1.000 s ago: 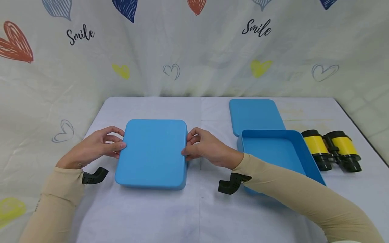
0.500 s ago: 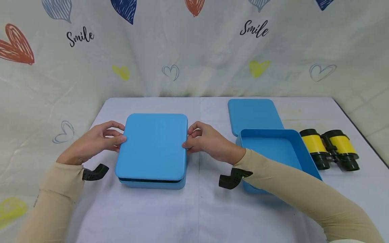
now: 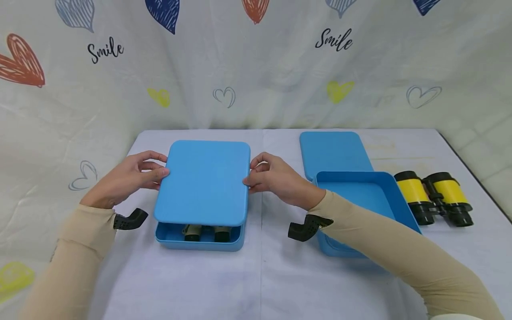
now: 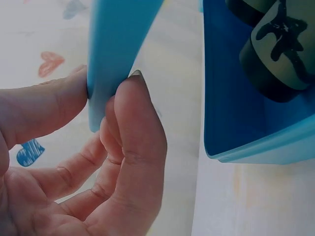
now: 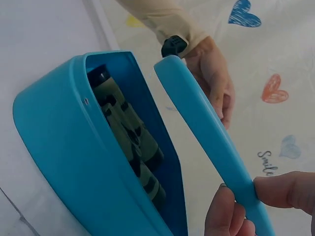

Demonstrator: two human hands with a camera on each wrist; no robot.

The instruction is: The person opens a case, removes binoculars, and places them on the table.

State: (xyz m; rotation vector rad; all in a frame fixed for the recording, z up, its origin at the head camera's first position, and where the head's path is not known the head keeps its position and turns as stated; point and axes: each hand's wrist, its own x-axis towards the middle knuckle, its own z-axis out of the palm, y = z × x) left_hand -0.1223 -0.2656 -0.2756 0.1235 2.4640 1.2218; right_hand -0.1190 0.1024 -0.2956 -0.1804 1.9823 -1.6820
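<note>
My left hand (image 3: 138, 178) and right hand (image 3: 280, 182) hold a flat blue lid (image 3: 204, 182) by its left and right edges, thumbs on top. In the left wrist view the lid's edge is pinched between thumb and fingers. The lid is raised off a blue box (image 3: 200, 245) and hides most of it in the head view. Inside the box lies a pair of drab green and black binoculars (image 5: 128, 132). Their near ends show below the lid's front edge in the head view.
To the right stands a second, lidless blue box (image 3: 360, 195), partly behind my right forearm. Another blue lid (image 3: 336, 151) lies behind it. Yellow and black binoculars (image 3: 414, 189) rest at the far right of the white table (image 3: 200, 284). A printed curtain hangs at the back.
Both hands have lifted the lid up and away from me, off the left box. A gap opened at its front, and the binoculars inside have come into view.
</note>
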